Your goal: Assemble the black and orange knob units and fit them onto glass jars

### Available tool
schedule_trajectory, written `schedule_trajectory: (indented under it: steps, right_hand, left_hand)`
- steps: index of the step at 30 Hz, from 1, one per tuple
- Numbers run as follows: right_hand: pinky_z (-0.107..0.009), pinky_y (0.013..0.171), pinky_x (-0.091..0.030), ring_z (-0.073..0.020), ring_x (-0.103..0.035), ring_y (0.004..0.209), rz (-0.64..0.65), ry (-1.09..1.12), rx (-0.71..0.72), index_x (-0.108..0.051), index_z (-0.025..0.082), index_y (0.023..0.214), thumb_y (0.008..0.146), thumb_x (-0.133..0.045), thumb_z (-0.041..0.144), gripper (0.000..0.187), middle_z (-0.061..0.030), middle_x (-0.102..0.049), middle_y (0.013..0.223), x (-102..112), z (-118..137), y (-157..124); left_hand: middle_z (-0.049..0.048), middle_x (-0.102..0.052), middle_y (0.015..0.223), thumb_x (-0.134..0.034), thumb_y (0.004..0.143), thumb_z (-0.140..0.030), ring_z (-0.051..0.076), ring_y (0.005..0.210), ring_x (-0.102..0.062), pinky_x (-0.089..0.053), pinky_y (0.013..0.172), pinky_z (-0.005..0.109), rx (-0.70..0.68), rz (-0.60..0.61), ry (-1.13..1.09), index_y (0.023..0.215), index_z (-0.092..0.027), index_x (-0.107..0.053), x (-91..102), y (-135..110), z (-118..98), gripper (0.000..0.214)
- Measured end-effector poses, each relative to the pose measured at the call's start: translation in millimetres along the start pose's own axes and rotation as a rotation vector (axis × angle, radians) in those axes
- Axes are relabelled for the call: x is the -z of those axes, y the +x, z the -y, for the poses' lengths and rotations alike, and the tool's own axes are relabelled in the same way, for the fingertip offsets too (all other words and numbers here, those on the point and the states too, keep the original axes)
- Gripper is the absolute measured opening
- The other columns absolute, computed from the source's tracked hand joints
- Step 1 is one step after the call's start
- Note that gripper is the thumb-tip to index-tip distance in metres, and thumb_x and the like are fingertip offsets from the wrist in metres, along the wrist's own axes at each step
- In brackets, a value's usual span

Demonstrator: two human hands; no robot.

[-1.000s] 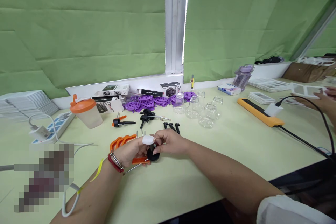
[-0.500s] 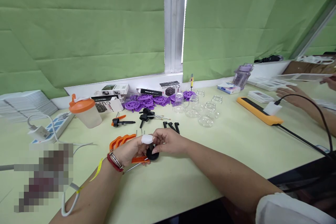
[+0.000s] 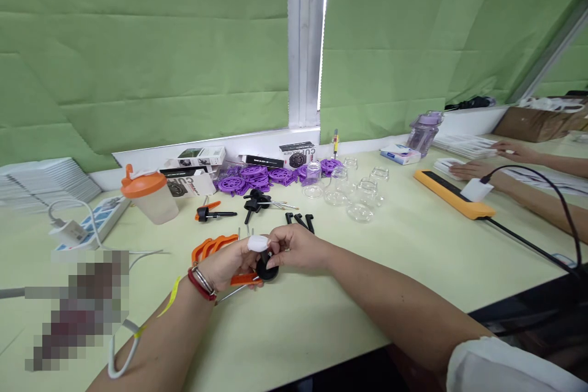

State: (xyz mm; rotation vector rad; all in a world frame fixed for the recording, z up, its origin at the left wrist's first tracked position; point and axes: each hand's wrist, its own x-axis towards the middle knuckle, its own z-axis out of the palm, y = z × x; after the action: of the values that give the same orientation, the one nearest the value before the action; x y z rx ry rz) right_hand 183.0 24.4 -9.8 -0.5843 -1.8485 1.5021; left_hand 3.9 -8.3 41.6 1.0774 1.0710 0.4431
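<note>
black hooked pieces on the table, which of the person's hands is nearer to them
Right: the right hand is just in front of the black hooked pieces; the left hand is farther off, lower and to their left in the view.

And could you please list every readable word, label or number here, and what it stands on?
"CU", next letter unclear: white carton beside the shaker bottle.
"HOLDER", with larger "CU": carton by the window post.
Too small or blurred: other print, including on the black-edged box and blue-and-white pack.

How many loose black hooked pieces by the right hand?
3 visible, in a row just beyond the right hand: left piece, middle piece, right piece. The hand may hide more.
</note>
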Motion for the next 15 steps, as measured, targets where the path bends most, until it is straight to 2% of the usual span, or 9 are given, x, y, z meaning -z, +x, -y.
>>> schedule_trajectory:
  steps: [4, 8, 11, 15]
  right_hand:
    - [-0.023, 0.06, -0.04, -0.0094, -0.047, 0.065, -0.001, -0.001, -0.009, -0.05, 0.016, 0.071, 0.06, -0.081, 0.036, 0.038, 0.0033, -0.052, 0.072, 0.0, 0.8, -0.5]
    - [-0.022, 0.059, -0.038, -0.0086, -0.044, 0.063, -0.002, -0.034, 0.01, -0.043, 0.017, 0.063, 0.061, -0.08, 0.034, 0.041, 0.0038, -0.05, 0.069, 0.2, 3.2, -0.7]
    - [-0.023, 0.06, -0.039, -0.009, -0.045, 0.064, 0.014, -0.008, -0.009, -0.049, 0.017, 0.069, 0.061, -0.08, 0.034, 0.037, 0.0038, -0.052, 0.071, 0.1, 3.6, -0.7]
    - [-0.022, 0.061, -0.039, -0.0085, -0.045, 0.064, 0.012, -0.012, 0.015, -0.046, 0.016, 0.065, 0.062, -0.08, 0.033, 0.038, 0.0036, -0.051, 0.071, 0.0, 2.9, -0.5]
  left_hand:
    - [-0.0043, -0.037, 0.044, -0.059, 0.063, -0.05, 0.02, 0.054, -0.055, -0.041, 0.056, 0.033, 0.003, 0.01, 0.012, 0.063, -0.022, -0.052, 0.0, 0.2, -0.4, 0.03]
    - [-0.0045, -0.037, 0.044, -0.06, 0.061, -0.05, 0.02, 0.054, -0.056, -0.04, 0.054, 0.031, 0.002, 0.018, 0.006, 0.062, -0.021, -0.051, -0.1, 1.0, -0.4, 0.03]
    - [-0.0045, -0.036, 0.044, -0.061, 0.059, -0.052, 0.02, 0.052, -0.056, -0.04, 0.052, 0.031, 0.007, -0.008, -0.001, 0.059, -0.021, -0.049, 0.1, 1.4, 0.2, 0.033]
    - [-0.0043, -0.038, 0.045, -0.061, 0.062, -0.051, 0.02, 0.054, -0.056, -0.042, 0.054, 0.032, 0.006, 0.0, 0.0, 0.061, -0.022, -0.051, 0.9, 1.2, 0.8, 0.031]
